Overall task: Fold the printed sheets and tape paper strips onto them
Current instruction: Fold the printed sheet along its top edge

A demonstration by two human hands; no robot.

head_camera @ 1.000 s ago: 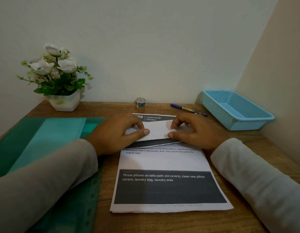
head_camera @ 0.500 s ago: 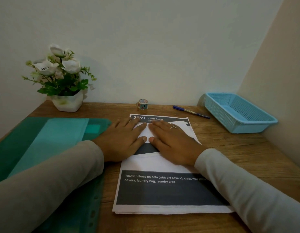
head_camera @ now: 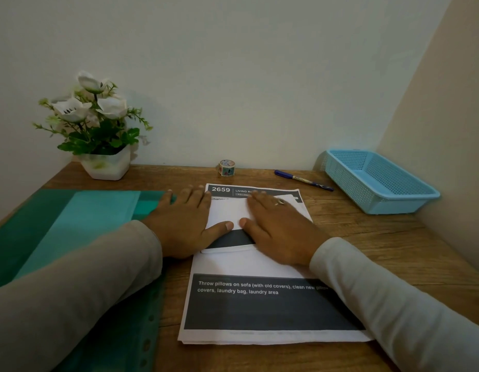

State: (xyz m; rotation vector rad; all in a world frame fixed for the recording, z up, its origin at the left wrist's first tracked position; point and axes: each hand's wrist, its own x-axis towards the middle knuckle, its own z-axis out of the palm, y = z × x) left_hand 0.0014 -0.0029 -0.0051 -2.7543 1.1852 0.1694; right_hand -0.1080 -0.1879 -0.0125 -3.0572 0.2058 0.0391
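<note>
Both hands lie flat, palms down, on a folded sheet [head_camera: 229,213] in the middle of the table [head_camera: 380,251]. Neither grips anything: the fingers are straight and press the paper down.

The left hand [head_camera: 184,224] points away toward the wall, its fingers slightly spread. Its forefinger runs along the sheet's left edge and the other fingers rest on the wood beside it. Its thumb reaches rightward across the white panel.

The right hand [head_camera: 276,232] covers the right part of the fold, with its fingers angled away and a little to the left. A ring [head_camera: 280,202] sits on one finger. Its thumb stretches leftward, and the two thumb tips lie close together but apart. Both forearms, in pale sleeves, come in from the near corners.

The folded sheet shows a blank white face with a dark band at its near edge. It rests on a printed sheet [head_camera: 249,264] headed "2659", whose lower dark block reads "Throw pillows on sofa". It looks like a separate sheet doubled over, though the hands hide its side edges, so that is uncertain.

A small roll of tape [head_camera: 227,167] stands by the wall, beyond the papers. A blue pen [head_camera: 302,180] lies to its right, near a light blue basket [head_camera: 380,183]. A green folder [head_camera: 72,224] lies under the left forearm, and a pot of white flowers [head_camera: 107,165] stands in the far left corner.
</note>
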